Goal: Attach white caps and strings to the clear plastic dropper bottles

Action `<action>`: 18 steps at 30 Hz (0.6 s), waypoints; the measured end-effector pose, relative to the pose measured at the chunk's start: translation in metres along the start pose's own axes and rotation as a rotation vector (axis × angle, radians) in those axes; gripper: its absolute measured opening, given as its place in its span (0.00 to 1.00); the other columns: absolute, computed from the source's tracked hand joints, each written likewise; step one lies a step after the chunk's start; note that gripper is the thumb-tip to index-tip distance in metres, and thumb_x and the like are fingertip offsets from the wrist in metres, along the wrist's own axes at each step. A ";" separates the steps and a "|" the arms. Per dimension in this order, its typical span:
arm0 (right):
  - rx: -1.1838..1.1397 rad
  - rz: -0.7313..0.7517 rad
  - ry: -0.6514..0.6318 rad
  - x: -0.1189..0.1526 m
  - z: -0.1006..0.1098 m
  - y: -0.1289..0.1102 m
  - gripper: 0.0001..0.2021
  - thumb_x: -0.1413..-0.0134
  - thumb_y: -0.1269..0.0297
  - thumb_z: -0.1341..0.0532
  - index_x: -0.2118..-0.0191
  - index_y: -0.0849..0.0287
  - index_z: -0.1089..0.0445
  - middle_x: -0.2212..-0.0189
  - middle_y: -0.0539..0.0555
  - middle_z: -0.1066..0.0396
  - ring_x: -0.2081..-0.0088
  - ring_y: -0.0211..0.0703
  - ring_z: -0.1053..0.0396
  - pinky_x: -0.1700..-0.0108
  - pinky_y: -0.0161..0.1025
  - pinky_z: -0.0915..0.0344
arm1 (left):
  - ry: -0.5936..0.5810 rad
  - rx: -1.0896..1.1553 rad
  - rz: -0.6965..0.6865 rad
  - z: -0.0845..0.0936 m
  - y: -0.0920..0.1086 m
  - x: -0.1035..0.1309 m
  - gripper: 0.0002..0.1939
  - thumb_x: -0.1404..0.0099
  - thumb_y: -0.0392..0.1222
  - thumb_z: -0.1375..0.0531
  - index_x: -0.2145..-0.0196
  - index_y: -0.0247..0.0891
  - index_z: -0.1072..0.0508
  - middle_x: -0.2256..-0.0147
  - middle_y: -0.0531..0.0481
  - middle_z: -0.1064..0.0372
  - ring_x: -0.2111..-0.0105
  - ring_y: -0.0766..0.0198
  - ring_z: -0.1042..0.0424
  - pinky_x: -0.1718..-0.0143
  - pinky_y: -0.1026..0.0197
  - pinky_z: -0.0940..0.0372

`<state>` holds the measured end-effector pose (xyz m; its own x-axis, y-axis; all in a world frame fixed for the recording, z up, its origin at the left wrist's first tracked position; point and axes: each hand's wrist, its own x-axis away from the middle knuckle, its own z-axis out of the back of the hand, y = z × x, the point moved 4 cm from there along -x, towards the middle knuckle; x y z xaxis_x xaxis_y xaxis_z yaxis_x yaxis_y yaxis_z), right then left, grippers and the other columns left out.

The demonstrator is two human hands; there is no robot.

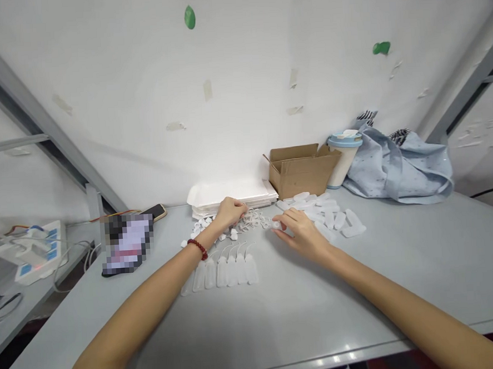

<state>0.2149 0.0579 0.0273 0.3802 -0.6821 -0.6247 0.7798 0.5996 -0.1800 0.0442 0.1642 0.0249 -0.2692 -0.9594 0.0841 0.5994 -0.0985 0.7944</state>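
Grey table [387, 304] bears a blue bag [416, 168], a box [307, 178], a left hand [230, 210] and a right hand [300, 232] set apart, a row of translucent strips [236, 271] nearer than the left, small parts [255, 221] by the left, whose grip is unclear, and a pale piece [276, 225] pinched in the right.

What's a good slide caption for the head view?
Left hand at small pale pieces, right hand pinching a translucent piece, a row of translucent strips in front, cardboard box behind.
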 end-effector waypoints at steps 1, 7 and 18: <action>-0.002 -0.004 -0.005 0.000 0.000 0.000 0.05 0.42 0.67 0.43 0.60 0.59 0.33 0.72 0.54 0.33 0.68 0.45 0.36 0.65 0.40 0.42 | 0.015 0.013 -0.023 0.002 0.001 0.002 0.12 0.35 0.43 0.43 0.58 0.32 0.30 0.61 0.48 0.30 0.66 0.63 0.29 0.66 0.58 0.31; -0.034 -0.007 -0.024 0.000 -0.004 -0.003 0.05 0.44 0.69 0.41 0.61 0.62 0.32 0.72 0.54 0.33 0.68 0.45 0.36 0.64 0.41 0.41 | 0.109 0.134 -0.203 0.022 0.007 0.023 0.09 0.43 0.43 0.40 0.72 0.34 0.26 0.76 0.53 0.30 0.75 0.66 0.30 0.75 0.66 0.38; -0.191 0.000 0.014 0.001 0.000 -0.016 0.07 0.44 0.68 0.42 0.59 0.59 0.34 0.63 0.59 0.33 0.61 0.47 0.34 0.60 0.43 0.36 | 0.072 0.360 -0.231 0.021 0.024 0.085 0.11 0.45 0.47 0.38 0.70 0.36 0.25 0.73 0.51 0.29 0.75 0.67 0.32 0.73 0.65 0.35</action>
<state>0.2029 0.0475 0.0300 0.3721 -0.6771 -0.6349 0.6708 0.6690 -0.3202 0.0198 0.0863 0.0636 -0.3047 -0.9401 -0.1525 0.2248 -0.2266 0.9477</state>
